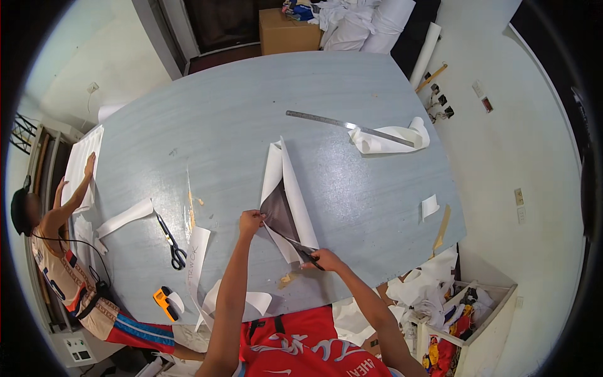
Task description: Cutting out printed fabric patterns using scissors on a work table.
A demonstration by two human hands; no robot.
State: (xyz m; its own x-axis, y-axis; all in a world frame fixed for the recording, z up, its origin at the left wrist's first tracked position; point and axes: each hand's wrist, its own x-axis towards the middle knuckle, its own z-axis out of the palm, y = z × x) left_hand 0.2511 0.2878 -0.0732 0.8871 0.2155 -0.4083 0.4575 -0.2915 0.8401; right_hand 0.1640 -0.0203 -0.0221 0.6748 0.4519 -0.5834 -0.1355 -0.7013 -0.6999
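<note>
With our left hand we pinch the left edge of the white sheet, and with our right hand we grip the black scissors. Our hands are apart, the right one nearer us. The blades point toward our left hand at the sheet's near part; whether they are closed we cannot tell. The sheet lies mid-counter, its long sides curled inward around a dark grey face.

To its left we see the spare shears, a lettered strip and, near the counter's edge, a yellow tool. Beyond our right hand, a steel ruler lies partly across a curled scrap. At far left, a co-worker rests a hand on white paper.
</note>
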